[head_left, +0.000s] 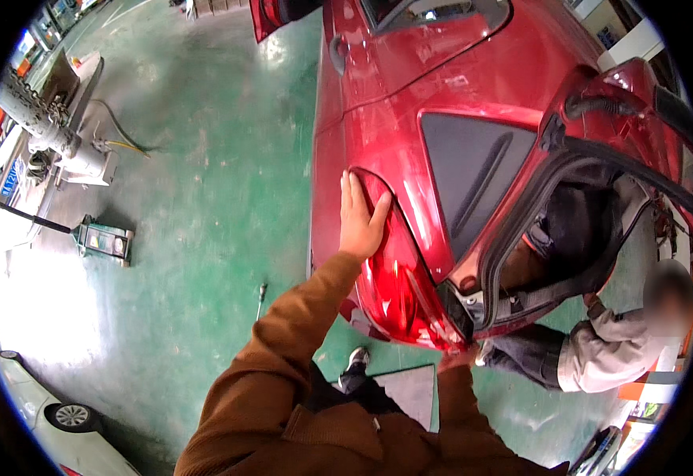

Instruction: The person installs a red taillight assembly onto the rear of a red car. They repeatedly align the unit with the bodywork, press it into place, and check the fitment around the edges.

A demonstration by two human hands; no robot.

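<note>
A red tail light [398, 289] sits at the rear corner of a red car [465, 79], its long lens curving up along the body side. My left hand [362, 218] lies flat on the upper end of the lens, thumb spread from the fingers. Down at the lamp's lower inner edge, beside the open tailgate, is my right hand [457, 358]; its fingers are mostly hidden by the lamp and blur into the red. Inside the tailgate opening, a black seal [493, 270] runs round the frame, and dark items [576, 222] fill part of the boot.
Another person [612, 349] stands at the right, one hand on the boot's rear edge. A tool with a thin shaft [262, 293] lies on the green floor [203, 198]. A floor jack [104, 240] and a grey lift post [45, 119] stand left; a white car [53, 428] is lower left.
</note>
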